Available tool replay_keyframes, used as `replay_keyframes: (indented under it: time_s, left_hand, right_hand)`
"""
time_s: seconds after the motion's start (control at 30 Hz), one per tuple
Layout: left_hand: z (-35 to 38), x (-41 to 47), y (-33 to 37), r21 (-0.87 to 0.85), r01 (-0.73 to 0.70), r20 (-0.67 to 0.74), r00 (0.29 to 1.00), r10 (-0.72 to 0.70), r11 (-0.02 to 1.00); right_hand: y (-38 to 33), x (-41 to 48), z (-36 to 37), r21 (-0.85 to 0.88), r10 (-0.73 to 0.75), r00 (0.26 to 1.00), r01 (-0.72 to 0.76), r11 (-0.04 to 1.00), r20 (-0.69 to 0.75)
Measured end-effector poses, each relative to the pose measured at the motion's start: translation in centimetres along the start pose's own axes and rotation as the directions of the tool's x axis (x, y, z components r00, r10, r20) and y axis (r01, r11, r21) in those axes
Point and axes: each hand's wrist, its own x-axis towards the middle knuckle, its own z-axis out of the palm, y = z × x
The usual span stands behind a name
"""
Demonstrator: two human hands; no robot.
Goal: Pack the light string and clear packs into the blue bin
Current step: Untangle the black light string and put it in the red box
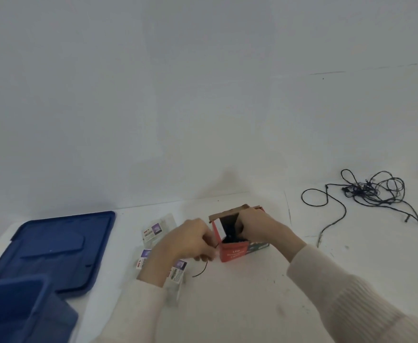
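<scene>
A small red LED-light box (235,252) stands open on the white table, dark wire inside it. My right hand (260,227) reaches into its open top, fingers curled over the rim. My left hand (190,240) is at the box's left side, pinching a dark wire end (201,269) that curves out below it. A second dark light string (366,194) lies tangled at the far right, untouched. Three clear packs lie under and beside my left hand: one behind it (153,231), one at the wrist (142,258), one below (178,273). The blue bin (22,308) sits at the bottom left.
The bin's blue lid (54,246) lies flat behind the bin on the left. A plain white wall rises just behind the table. Faint scuff marks dot the tabletop near my right sleeve.
</scene>
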Motion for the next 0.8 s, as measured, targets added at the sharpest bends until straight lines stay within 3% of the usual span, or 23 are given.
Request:
replay_keyframes:
  time_s: [0.13, 0.2, 0.27, 0.33, 0.47, 0.53, 0.6, 0.7, 0.8]
  left_hand:
    - [-0.8, 0.5, 2.5, -0.304, -0.079, -0.072, 0.996, 0.06, 0.949]
    - [-0.4, 1.6, 3.6, -0.351, -0.085, -0.126, 0.991, 0.043, 0.933]
    - [0.3, 3.3, 4.4, -0.267, -0.074, -0.187, 0.982, 0.024, 0.961]
    - [1.2, 5.0, 4.9, -0.076, -0.057, -0.224, 0.974, 0.039, 0.995]
    - [2.9, 6.9, 6.1, 0.237, -0.03, -0.158, 0.985, 0.069, 0.971]
    - [3.1, 7.1, 6.4, 0.32, -0.029, -0.126, 0.989, 0.073, 0.947]
    - [2.7, 7.0, 6.4, 0.355, -0.044, -0.067, 0.995, 0.072, 0.934]
    - [1.0, 6.5, 5.9, 0.339, -0.054, 0.05, 0.998, 0.039, 0.939]
    - [-1.3, 5.6, 5.9, 0.222, -0.069, 0.017, 0.998, 0.067, 0.972]
  right_hand:
    - [-0.1, -0.5, -0.5, 0.012, -0.02, 0.998, 0.019, 1.0, 0.057]
    - [0.2, -1.0, -0.9, 0.038, -0.04, 0.996, 0.037, 0.999, 0.08]
    - [1.0, -1.8, -1.4, 0.082, -0.052, 0.996, 0.045, 0.996, 0.076]
    - [1.8, -3.2, -1.8, 0.16, -0.049, 0.999, 0.047, 0.986, 0.01]
    - [2.2, -6.0, -2.6, 0.371, 0.038, 0.951, 0.083, 0.925, -0.308]
    - [1.9, -6.5, -2.7, 0.406, 0.03, 0.923, 0.139, 0.903, -0.382]
    - [1.4, -6.3, -2.4, 0.42, -0.002, 0.935, 0.161, 0.893, -0.355]
    - [0.9, -4.9, -1.3, 0.396, -0.023, 0.98, 0.1, 0.913, -0.195]
    - [0.4, -3.0, 0.0, 0.251, -0.005, 1.0, 0.009, 0.968, -0.017]
